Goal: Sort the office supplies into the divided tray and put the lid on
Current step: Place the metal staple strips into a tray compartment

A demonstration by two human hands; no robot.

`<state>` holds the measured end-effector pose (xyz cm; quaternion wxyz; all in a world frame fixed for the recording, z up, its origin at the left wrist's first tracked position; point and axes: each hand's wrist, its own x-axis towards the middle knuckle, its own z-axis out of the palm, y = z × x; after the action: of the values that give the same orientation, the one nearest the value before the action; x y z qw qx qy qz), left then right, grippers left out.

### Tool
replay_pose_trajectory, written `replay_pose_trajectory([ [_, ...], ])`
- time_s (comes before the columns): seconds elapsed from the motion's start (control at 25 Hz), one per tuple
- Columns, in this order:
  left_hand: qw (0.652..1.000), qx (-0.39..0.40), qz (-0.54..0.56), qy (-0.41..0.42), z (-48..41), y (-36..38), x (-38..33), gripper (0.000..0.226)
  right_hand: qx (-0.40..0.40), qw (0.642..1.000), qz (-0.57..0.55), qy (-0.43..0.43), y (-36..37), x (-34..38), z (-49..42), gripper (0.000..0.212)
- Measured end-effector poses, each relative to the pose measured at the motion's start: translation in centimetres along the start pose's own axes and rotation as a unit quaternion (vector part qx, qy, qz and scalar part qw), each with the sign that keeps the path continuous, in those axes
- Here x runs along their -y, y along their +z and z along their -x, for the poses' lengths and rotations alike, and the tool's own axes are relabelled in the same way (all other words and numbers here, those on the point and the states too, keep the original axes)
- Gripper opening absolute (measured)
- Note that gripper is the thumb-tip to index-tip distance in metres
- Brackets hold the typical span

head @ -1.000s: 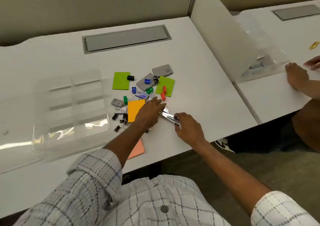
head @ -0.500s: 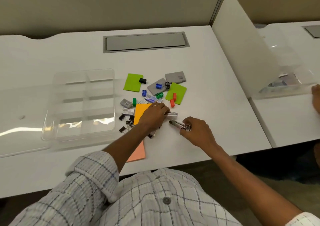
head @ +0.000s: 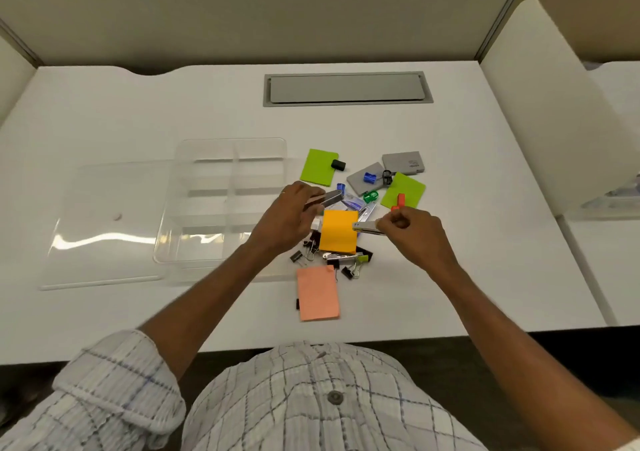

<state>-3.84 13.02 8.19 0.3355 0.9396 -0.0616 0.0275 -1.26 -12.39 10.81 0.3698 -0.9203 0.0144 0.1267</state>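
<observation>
While the left hand [head: 289, 216] pinches a grey staple strip [head: 325, 201] and the right hand [head: 412, 232] clamps a metal clip [head: 367, 227], both raised over the pile near the tabletop's centre, sorting has evidently only begun — the divided tray [head: 194, 208] at the left looks empty. Next, presumably: carry each piece leftward to a compartment. Its lid [head: 104, 229] lies flat beyond, toward the left edge.
</observation>
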Motion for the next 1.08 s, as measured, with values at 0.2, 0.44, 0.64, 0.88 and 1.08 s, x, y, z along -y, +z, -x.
replay_pose_trajectory([
  [0.2, 0.998, 0.031, -0.05, -0.03, 4.0, -5.5, 5.5, 0.028, 0.122, 0.953, -0.246, 0.127, 3.8, 4.4, -0.3, 0.026],
  [0.44, 0.987, 0.114, -0.1, -0.057, 7.0, -7.3, 9.6, 0.026, 0.253, 0.837, -0.428, 0.229, 7.4, 6.8, -0.3, 0.023],
  [0.64, 0.975, 0.166, -0.141, -0.039, 7.3, -6.4, 10.3, 0.026, 0.233, 0.939, -0.238, 0.084, 9.3, 8.6, -0.1, 0.028],
  [0.88, 0.966, 0.168, -0.191, -0.035, 6.9, -5.7, 11.0, 0.029, 0.14, 0.972, 0.064, -0.179, 11.6, 10.5, 0.3, 0.045],
  [1.08, 0.976, 0.119, -0.172, -0.053, 6.8, -6.9, 11.3, 0.022, 0.16, 0.927, 0.17, -0.295, 14.6, 10.1, 0.6, 0.045],
])
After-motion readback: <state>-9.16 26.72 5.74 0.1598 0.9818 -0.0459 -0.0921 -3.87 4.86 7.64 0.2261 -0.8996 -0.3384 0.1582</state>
